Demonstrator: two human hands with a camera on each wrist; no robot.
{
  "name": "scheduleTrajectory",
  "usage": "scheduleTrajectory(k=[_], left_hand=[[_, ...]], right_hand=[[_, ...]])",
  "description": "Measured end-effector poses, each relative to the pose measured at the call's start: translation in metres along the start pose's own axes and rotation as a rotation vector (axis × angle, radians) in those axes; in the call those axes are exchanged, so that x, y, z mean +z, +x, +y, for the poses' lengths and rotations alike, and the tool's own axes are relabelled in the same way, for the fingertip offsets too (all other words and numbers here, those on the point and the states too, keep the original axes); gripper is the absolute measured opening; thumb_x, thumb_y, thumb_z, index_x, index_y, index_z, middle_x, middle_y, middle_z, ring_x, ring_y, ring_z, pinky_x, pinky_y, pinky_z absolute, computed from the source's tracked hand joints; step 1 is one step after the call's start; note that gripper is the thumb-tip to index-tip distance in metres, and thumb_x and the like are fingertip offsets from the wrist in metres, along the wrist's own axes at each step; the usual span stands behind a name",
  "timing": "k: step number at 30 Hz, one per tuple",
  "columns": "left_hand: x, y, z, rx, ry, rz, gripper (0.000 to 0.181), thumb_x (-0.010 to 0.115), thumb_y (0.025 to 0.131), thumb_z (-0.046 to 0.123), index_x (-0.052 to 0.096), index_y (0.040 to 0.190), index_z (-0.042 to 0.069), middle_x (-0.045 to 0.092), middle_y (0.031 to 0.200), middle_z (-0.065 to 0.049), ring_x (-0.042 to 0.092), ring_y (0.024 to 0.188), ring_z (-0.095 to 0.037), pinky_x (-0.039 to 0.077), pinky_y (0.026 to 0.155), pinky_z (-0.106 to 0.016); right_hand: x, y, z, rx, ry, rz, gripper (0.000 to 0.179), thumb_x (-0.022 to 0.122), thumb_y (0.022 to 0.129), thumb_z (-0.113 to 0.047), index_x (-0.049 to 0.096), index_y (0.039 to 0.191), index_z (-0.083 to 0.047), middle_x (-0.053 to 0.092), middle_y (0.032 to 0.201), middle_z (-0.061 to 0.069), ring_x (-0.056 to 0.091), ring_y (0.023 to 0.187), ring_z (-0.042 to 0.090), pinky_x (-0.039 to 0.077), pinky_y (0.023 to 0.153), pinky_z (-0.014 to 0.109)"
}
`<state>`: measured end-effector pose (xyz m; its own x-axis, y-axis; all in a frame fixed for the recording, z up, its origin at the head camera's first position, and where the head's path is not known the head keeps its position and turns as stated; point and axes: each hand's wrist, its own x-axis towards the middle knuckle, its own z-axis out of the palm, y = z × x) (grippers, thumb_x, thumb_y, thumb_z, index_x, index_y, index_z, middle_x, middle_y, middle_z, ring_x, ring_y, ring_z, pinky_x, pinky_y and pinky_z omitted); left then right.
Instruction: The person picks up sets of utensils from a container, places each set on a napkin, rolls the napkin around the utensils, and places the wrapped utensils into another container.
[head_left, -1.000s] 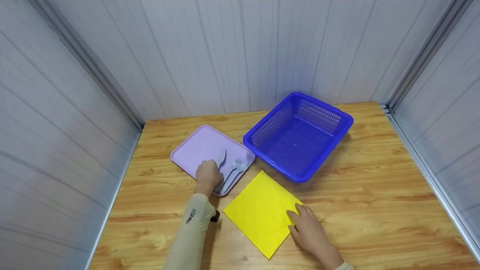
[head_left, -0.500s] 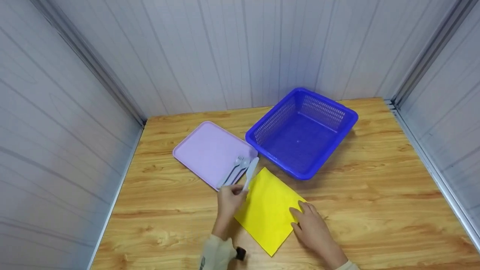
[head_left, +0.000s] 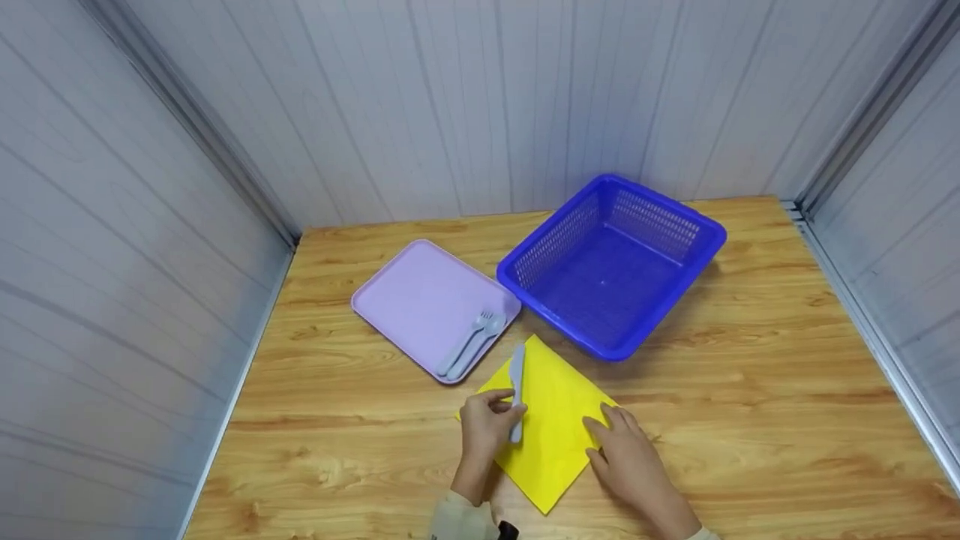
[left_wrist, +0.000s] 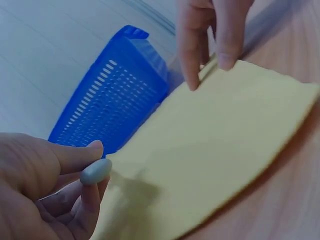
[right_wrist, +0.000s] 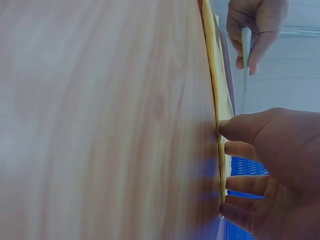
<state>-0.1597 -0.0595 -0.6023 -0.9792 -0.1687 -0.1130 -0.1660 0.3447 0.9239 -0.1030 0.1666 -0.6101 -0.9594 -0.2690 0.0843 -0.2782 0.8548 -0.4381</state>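
In the head view my left hand [head_left: 486, 429] pinches a pale grey table knife [head_left: 517, 367] between thumb and fingers. The knife hangs over the left part of a folded yellow cloth [head_left: 559, 420], its blade pointing away from me. Its rounded handle end shows in the left wrist view, just above the cloth. My right hand [head_left: 636, 461] rests its fingertips on the cloth's right edge, fingers spread and fairly straight. A matching fork [head_left: 463, 343] and spoon [head_left: 475, 349] lie side by side on the lilac tray [head_left: 409, 300], left of the cloth.
Behind the cloth stands a blue plastic basket [head_left: 551, 319] with perforated sides, its near left corner close to the tray. The wooden tabletop [head_left: 330, 420] is enclosed by pale panel walls [head_left: 480, 112] at the back and both sides.
My left hand has lifted the knife off the tray and carried it right, over the yellow cloth. The right hand stays at the cloth's edge. The head view has shifted slightly.
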Motion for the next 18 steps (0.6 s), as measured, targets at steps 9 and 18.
scheduleTrajectory(k=[9,18], left_hand=[[0.017,-0.008,-0.011,0.116,0.253,0.058,0.026,0.083,0.074,0.005,0.076,0.099,0.001,0.067,0.08,-0.001,0.059,0.072,-0.01,0.054,0.065,-0.028],[0.022,-0.01,-0.004,0.201,0.446,0.067,0.017,0.079,0.08,0.01,0.077,0.094,0.001,0.055,0.072,0.001,0.049,0.065,-0.01,0.048,0.06,-0.027]], right_hand=[[0.002,-0.003,0.001,0.006,0.005,-0.001,0.042,0.075,0.084,-0.018,0.066,0.123,-0.006,0.05,0.134,0.025,0.044,0.125,0.041,0.035,0.103,0.054],[0.0,0.002,0.003,0.009,-0.005,-0.008,0.042,0.074,0.085,-0.019,0.065,0.124,-0.005,0.049,0.134,0.025,0.044,0.125,0.042,0.036,0.102,0.055]])
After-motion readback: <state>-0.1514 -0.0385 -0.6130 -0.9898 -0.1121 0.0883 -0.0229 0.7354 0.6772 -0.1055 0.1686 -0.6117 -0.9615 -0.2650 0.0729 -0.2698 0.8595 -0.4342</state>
